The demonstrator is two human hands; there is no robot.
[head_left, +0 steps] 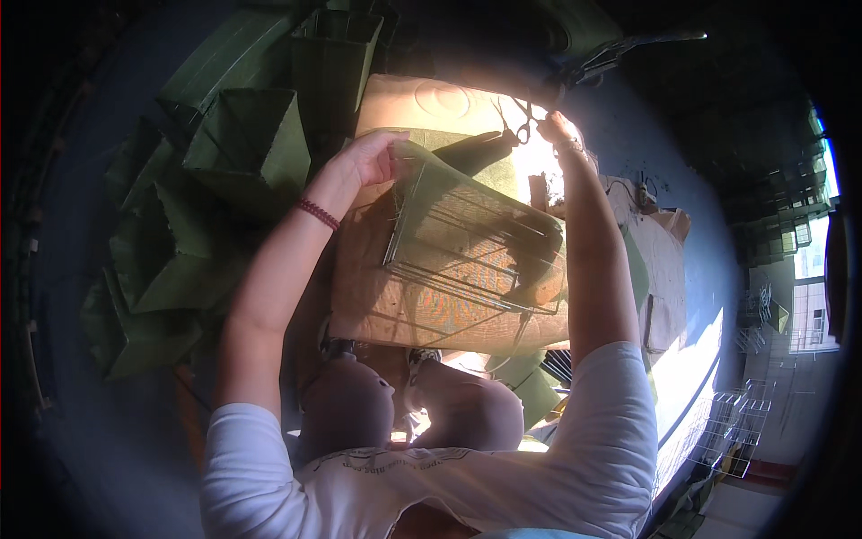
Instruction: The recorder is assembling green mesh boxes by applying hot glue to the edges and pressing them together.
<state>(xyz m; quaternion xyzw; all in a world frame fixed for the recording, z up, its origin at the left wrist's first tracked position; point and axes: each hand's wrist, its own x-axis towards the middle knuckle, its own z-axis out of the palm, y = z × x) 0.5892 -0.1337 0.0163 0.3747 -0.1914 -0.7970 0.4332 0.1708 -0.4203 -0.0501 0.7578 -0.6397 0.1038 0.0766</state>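
Note:
A wire frame box (467,247) partly covered with green mesh netting lies on a brown sack in front of me. My left hand (370,157) grips the frame's upper left corner and the netting there. My right hand (555,128) is stretched out past the frame's far right corner, beside a pair of scissors (521,121) in bright sunlight. Whether that hand holds the scissors is washed out by glare. A red beaded bracelet (318,214) sits on my left wrist.
Several finished green mesh boxes (251,144) are stacked at the left. The brown sack (422,310) covers a low surface. More bare wire frames (732,422) stand at the right near a sunlit floor. My knees (404,409) show below the frame.

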